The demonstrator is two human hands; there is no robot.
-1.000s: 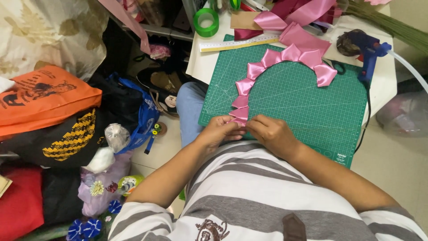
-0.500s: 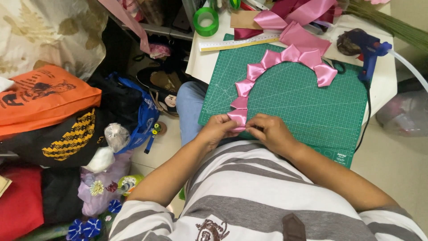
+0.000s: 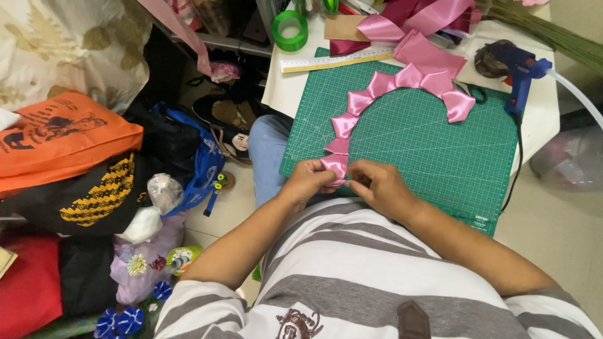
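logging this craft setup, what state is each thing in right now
pink ribbon arc: folded into pleats, lying curved on the mat
left hand: grip pinching the arc's near end
right hand: grip pinching the same end
cutting mat: flat on the table
glue gun: set down, unheld
green tape roll: lying flat

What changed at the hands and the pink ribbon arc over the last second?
Almost nothing. The left hand and right hand stay pinched on the near end of the pink ribbon arc, fingers barely shifting. The green cutting mat, blue glue gun and ruler lie as before.
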